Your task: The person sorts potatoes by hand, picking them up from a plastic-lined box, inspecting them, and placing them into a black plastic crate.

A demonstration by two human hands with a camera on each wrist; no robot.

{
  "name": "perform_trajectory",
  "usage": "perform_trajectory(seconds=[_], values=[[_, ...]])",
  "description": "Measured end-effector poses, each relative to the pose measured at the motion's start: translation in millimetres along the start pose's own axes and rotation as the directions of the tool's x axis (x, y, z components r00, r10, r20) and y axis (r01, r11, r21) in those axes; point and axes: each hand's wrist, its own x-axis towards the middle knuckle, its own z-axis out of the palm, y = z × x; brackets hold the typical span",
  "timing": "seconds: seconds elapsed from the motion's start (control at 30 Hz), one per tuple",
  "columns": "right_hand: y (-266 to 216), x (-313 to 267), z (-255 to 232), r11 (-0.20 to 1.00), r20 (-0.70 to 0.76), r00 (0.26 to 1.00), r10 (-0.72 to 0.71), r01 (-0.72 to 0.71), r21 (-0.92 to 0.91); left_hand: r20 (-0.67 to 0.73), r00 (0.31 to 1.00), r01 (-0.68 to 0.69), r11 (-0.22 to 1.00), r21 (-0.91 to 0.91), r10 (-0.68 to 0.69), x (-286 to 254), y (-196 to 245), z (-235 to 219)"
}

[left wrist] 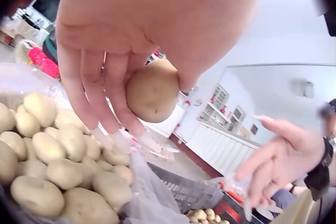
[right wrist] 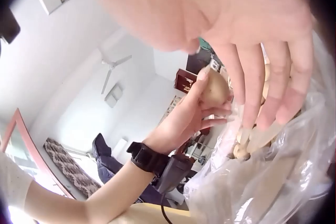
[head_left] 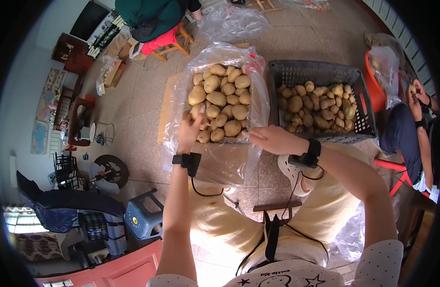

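My left hand [head_left: 188, 133] is over the left side of a box lined with clear plastic and filled with potatoes [head_left: 217, 99]. A round, smooth potato [left wrist: 153, 92] is pinched between its thumb and fingers, seen best in the left wrist view. My right hand [head_left: 271, 139] hovers by the near right corner of the box, beside the plastic liner [head_left: 259, 91]. Its fingers are extended and hold nothing; in the right wrist view they overlap the liner's edge.
Right of the box stands a black plastic crate [head_left: 320, 70] with smaller potatoes in it. Another person's hands [head_left: 417, 98] are at the far right, near a red tub [head_left: 376, 82]. A blue stool [head_left: 144, 215] stands at the left.
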Motion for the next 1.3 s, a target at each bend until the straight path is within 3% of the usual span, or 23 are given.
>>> perform_trajectory(seconds=[0.03, 0.07, 0.1, 0.17, 0.27, 0.33, 0.4, 0.47, 0.5, 0.6, 0.73, 0.83, 0.9, 0.93, 1.0, 1.03, 1.07, 1.1, 1.13, 1.17, 1.2, 1.27, 1.3], values=[[-7.4, -8.7, 0.1, 0.964, 0.003, 0.999, -0.046, 0.045, -0.263, 0.003, 1.0, -0.003, 1.0, 0.004, 0.003, 2.0, -1.9, -6.5], [-11.1, -15.1, 1.3, 0.857, 0.017, 0.996, -0.087, 0.084, -0.509, -0.014, 0.998, 0.062, 0.961, 0.27, -0.06, 2.6, -4.0, -12.1], [-6.0, -16.7, 4.3, 0.858, 0.013, 0.996, -0.089, 0.083, -0.507, -0.048, 0.992, 0.124, 0.849, 0.514, -0.115, 2.9, -5.4, -15.6], [8.3, -16.7, 9.2, 0.684, 0.055, 0.949, -0.311, 0.264, -0.68, -0.062, 0.994, 0.11, 0.838, 0.535, -0.091, 8.4, -28.5, -11.8], [10.7, -19.7, 10.8, 0.71, 0.061, 0.93, -0.362, 0.317, -0.629, -0.068, 0.998, 0.046, 0.844, 0.535, -0.011, 14.1, -48.6, 3.1], [12.3, -19.4, 11.3, 0.702, 0.059, 0.931, -0.36, 0.312, -0.64, 0.028, 0.997, -0.076, 0.84, 0.537, 0.073, 15.7, -49.7, 14.5], [12.8, -19.0, 10.3, 0.691, 0.057, 0.931, -0.36, 0.307, -0.655, -0.001, 0.991, -0.11, 0.813, 0.572, 0.134, 23.2, -85.7, 27.2], [13.5, -20.4, 8.0, 0.695, 0.042, 0.937, -0.346, 0.285, -0.66, 0.071, 0.93, -0.315, 0.683, 0.659, 0.36, 40.7, -133.4, 31.1], [12.9, -21.3, 6.5, 0.696, 0.037, 0.939, -0.343, 0.28, -0.662, 0.01, 0.994, -0.094, 0.793, 0.602, 0.11, 28.5, -90.6, 27.0], [13.8, -22.5, 3.2, 0.696, 0.034, 0.944, -0.327, 0.265, -0.667, 0.063, 0.998, -0.045, 0.858, 0.512, 0.015, 22.2, -73.8, 19.7], [17.1, -22.9, -0.2, 0.682, 0.012, 0.924, -0.382, 0.291, -0.671, 0.054, 0.997, -0.074, 0.843, 0.532, 0.054, 22.3, -71.0, 15.9], [22.0, -23.1, -6.8, 0.679, -0.043, 0.908, -0.416, 0.279, -0.68, -0.083, 0.993, -0.015, 0.797, 0.603, 0.082, 19.6, -43.4, 10.5], [22.3, -23.9, -18.1, 0.676, -0.084, 0.89, -0.447, 0.275, -0.684, -0.135, 0.975, -0.098, 0.887, 0.45, 0.176, 11.7, -7.5, 3.9], [15.1, -26.5, -29.4, 0.728, -0.108, 0.927, -0.36, 0.207, -0.654, -0.13, 0.976, -0.1, 0.89, 0.445, 0.175, 1.6, 18.0, 3.0], [-6.7, -35.5, -57.9, 0.817, -0.168, 0.955, -0.245, 0.11, -0.566, 0.044, 0.99, -0.139, 0.983, 0.118, 0.134, -21.5, 56.5, 3.8], [0.7, -31.9, -72.7, 0.817, -0.231, 0.91, -0.345, 0.17, -0.551, 0.146, 0.956, -0.264, 0.964, 0.038, 0.256, -23.9, 52.5, 7.4], [7.2, -34.7, -90.2, 0.835, -0.318, 0.879, -0.355, 0.145, -0.531, 0.148, 0.956, -0.259, 0.965, 0.023, 0.253, -32.0, 47.9, 12.4], [17.6, -36.3, -113.0, 0.856, -0.372, 0.836, -0.404, 0.202, -0.476, 0.255, 0.94, -0.241, 0.97, 0.026, 0.226, -48.7, 64.1, 19.0], [24.0, -40.3, -132.5, 0.847, -0.495, 0.803, -0.333, 0.023, -0.532, 0.361, 0.91, -0.225, 0.974, 0.019, 0.203, -62.1, 77.3, 27.9], [30.4, -48.7, -154.1, 0.801, -0.552, 0.763, -0.336, -0.078, -0.594, 0.401, 0.878, -0.324, 0.941, 0.094, 0.262, -70.3, 81.4, 36.9], [40.8, -56.3, -172.4, 0.763, -0.6, 0.705, -0.379, -0.13, -0.634, 0.404, 0.874, -0.314, 0.948, 0.051, 0.268, -77.5, 86.4, 42.2], [65.0, -71.7, -206.7, 0.75, -0.66, 0.647, -0.382, -0.201, -0.631, 0.507, 0.748, -0.572, 0.804, 0.164, 0.429, -87.0, 99.2, 42.8], [78.8, -81.5, -215.9, 0.73, -0.649, 0.659, -0.379, -0.218, -0.647, 0.482, 0.756, -0.594, 0.774, 0.22, 0.443, -93.6, 107.7, 42.6]])
